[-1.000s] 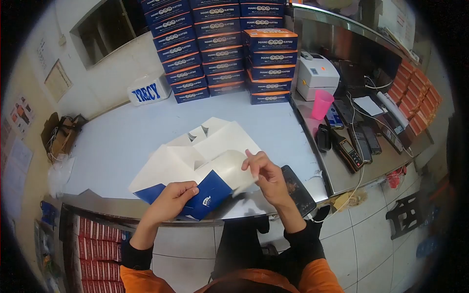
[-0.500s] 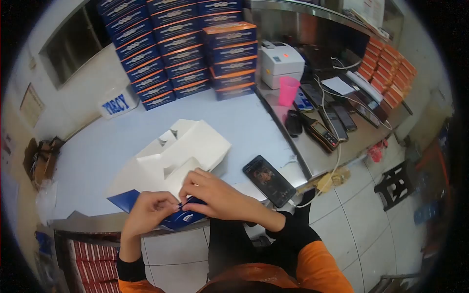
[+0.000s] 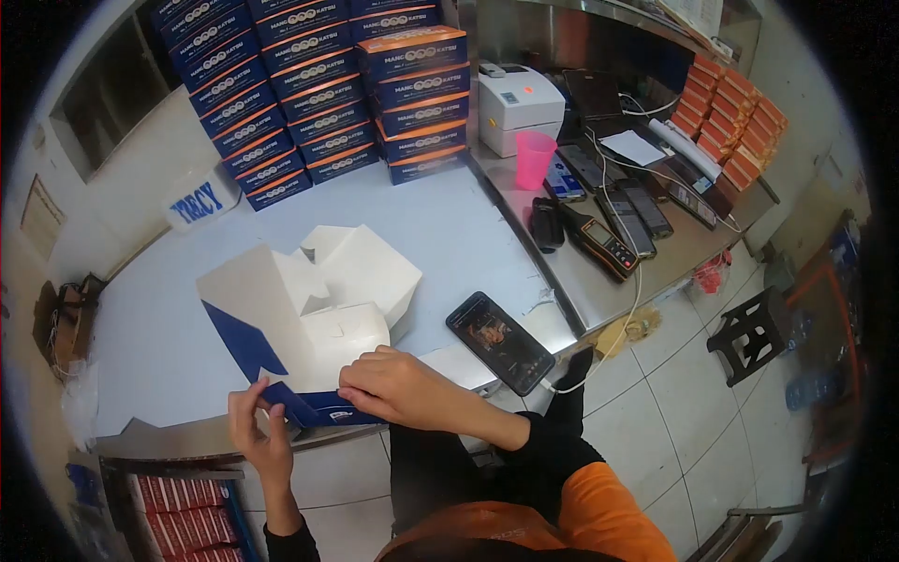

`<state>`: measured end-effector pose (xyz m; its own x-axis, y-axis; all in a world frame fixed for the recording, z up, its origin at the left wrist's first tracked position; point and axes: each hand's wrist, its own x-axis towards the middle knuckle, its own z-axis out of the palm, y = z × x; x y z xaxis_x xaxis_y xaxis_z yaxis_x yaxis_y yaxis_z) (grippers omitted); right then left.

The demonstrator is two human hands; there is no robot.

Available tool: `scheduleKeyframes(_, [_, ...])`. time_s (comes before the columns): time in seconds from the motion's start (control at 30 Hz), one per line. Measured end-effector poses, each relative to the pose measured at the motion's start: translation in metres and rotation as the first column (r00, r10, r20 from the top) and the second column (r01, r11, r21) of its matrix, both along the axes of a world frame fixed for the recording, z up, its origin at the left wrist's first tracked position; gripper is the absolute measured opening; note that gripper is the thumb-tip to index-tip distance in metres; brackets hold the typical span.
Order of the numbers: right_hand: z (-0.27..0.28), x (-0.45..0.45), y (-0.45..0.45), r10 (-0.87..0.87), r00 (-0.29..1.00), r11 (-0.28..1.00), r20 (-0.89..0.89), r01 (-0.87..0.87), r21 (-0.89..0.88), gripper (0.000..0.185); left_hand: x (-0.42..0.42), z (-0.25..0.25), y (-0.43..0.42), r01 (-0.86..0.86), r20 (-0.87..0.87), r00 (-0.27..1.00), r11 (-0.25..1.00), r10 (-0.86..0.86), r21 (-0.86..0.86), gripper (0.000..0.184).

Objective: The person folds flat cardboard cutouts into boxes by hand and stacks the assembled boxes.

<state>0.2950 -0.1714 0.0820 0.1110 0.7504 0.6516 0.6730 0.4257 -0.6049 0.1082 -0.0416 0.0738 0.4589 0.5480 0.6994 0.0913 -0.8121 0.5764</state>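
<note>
The right hand (image 3: 403, 391) grips the blue front panel of a blue-and-white cardboard box (image 3: 345, 330) with curled fingers; the left hand (image 3: 259, 423), thumb and forefinger parted, touches its near left corner. The box sits at the near edge of a white-topped table (image 3: 159, 328). Folding looks partly done: the front appears raised, but that corner seems loose and the lid unclosed. A black smartphone (image 3: 500, 343) lies to the right; blue-and-orange cardboard boxes (image 3: 421, 112) stand stacked beyond.

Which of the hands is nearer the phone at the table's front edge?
Right. The right hand is at the blue flap, just left of the phone; the left hand is farther left, at the flap's other end.
</note>
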Motion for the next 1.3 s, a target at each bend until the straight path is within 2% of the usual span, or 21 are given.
scheduleKeyframes(0.03, [0.0,0.0,0.0,0.006,1.0,1.0,0.02,-0.006,0.009,0.015,0.0,0.003,0.002,0.055,0.011,0.998,0.998,-0.055,-0.031,0.025])
scheduleKeyframes(0.17, [-0.002,-0.007,0.001,-0.022,0.999,0.999,0.025,0.023,-0.027,0.011,0.005,0.021,-0.001,0.0,-0.079,0.997,0.999,-0.003,-0.038,0.018])
scheduleKeyframes(0.27, [-0.002,-0.014,0.006,-0.043,0.999,0.998,0.03,0.042,0.043,0.01,0.01,0.031,-0.011,-0.152,-0.121,0.979,0.984,0.162,0.093,0.014])
scheduleKeyframes(0.33, [0.002,-0.019,0.008,-0.107,0.975,0.991,0.197,0.089,0.1,0.016,0.008,0.028,-0.009,0.132,-0.193,0.975,0.985,-0.109,0.113,0.005])
scheduleKeyframes(0.4, [0.005,-0.024,0.009,-0.131,0.945,0.99,0.3,0.106,0.097,0.019,0.007,0.017,-0.004,0.2,-0.215,0.961,0.974,-0.173,0.109,0.012])
scheduleKeyframes(0.47, [0.002,-0.032,0.014,-0.159,0.904,0.987,0.397,0.13,0.098,0.023,0.019,0.007,-0.017,0.133,0.224,0.971,0.97,-0.086,-0.204,0.026])
scheduleKeyframes(0.53, [-0.009,-0.046,0.026,-0.19,0.871,0.982,0.452,0.173,0.079,0.038,0.026,0.01,-0.006,0.064,0.242,0.97,0.992,-0.037,-0.107,0.021])
scheduleKeyframes(0.57, [-0.023,-0.051,0.028,-0.103,0.887,0.991,0.45,0.129,-0.027,0.051,0.025,0.017,-0.001,-0.084,0.04,0.995,0.99,0.089,-0.117,0.017])
scheduleKeyframes(0.6, [-0.026,-0.051,0.031,-0.102,0.887,0.991,0.45,0.128,-0.028,0.051,0.022,0.02,0.005,-0.23,-0.162,0.963,0.968,0.213,-0.096,0.015])
scheduleKeyframes(0.63, [-0.028,-0.05,0.033,-0.113,0.895,0.994,0.431,0.096,0.06,0.049,0.018,0.019,0.014,-0.339,-0.314,0.898,0.939,0.308,-0.048,0.012])
scheduleKeyframes(0.7, [-0.027,-0.042,0.033,-0.121,0.903,0.987,0.412,0.065,0.147,0.046,0.01,0.01,0.034,-0.345,-0.3,0.891,0.938,0.341,0.04,0.011])
scheduleKeyframes(0.77, [-0.019,-0.013,0.026,-0.548,0.806,0.816,0.222,0.458,0.352,0.048,0.003,0.008,0.046,-0.345,-0.296,0.882,0.93,0.366,0.124,0.01])
scheduleKeyframes(0.83, [-0.01,0.021,0.026,-0.705,0.709,0.685,-0.036,0.693,0.224,0.059,-0.003,0.01,0.051,-0.275,-0.384,0.878,0.958,0.287,0.087,0.008])
scheduleKeyframes(0.87, [-0.002,0.038,0.024,-0.706,0.699,0.679,-0.114,0.714,0.168,0.063,-0.004,0.006,0.052,-0.274,-0.383,0.879,0.958,0.285,0.085,0.008])
scheduleKeyframes(0.93, [-0.019,0.061,0.018,-0.51,0.837,0.858,-0.197,0.512,-0.048,0.052,-0.003,-0.001,0.053,-0.177,-0.383,0.91,0.984,0.157,-0.019,0.01])
scheduleKeyframes(0.97, [-0.029,0.064,0.02,-0.513,0.836,0.856,-0.197,0.514,-0.048,0.052,0.0,-0.002,0.049,-0.175,-0.383,0.911,0.984,0.154,-0.019,0.01])
scheduleKeyframes(1.03, [-0.043,0.058,0.019,-0.357,0.917,0.904,-0.177,0.291,-0.314,0.041,0.008,-0.004,0.035,-0.156,-0.393,0.917,0.967,0.066,-0.2,0.019])
scheduleKeyframes(1.17, [-0.044,0.04,0.016,-0.422,0.859,0.895,-0.289,0.343,-0.286,0.034,0.011,-0.031,0.032,-0.124,-0.261,0.965,0.91,0.019,-0.394,0.029])
scheduleKeyframes(1.23, [-0.045,0.04,0.017,-0.446,0.852,0.886,-0.275,0.375,-0.274,0.033,0.01,-0.043,0.024,-0.137,-0.077,0.991,0.806,0.114,-0.576,0.037])
scheduleKeyframes(1.27, [-0.045,0.041,0.017,-0.468,0.845,0.877,-0.26,0.406,-0.257,0.032,0.014,-0.051,0.013,-0.138,-0.08,0.99,0.804,0.112,-0.579,0.037])
scheduleKeyframes(1.3, [-0.044,0.04,0.017,-0.471,0.843,0.875,-0.26,0.408,-0.262,0.032,0.021,-0.059,-0.004,-0.163,0.051,0.975,0.859,0.214,-0.485,0.041])
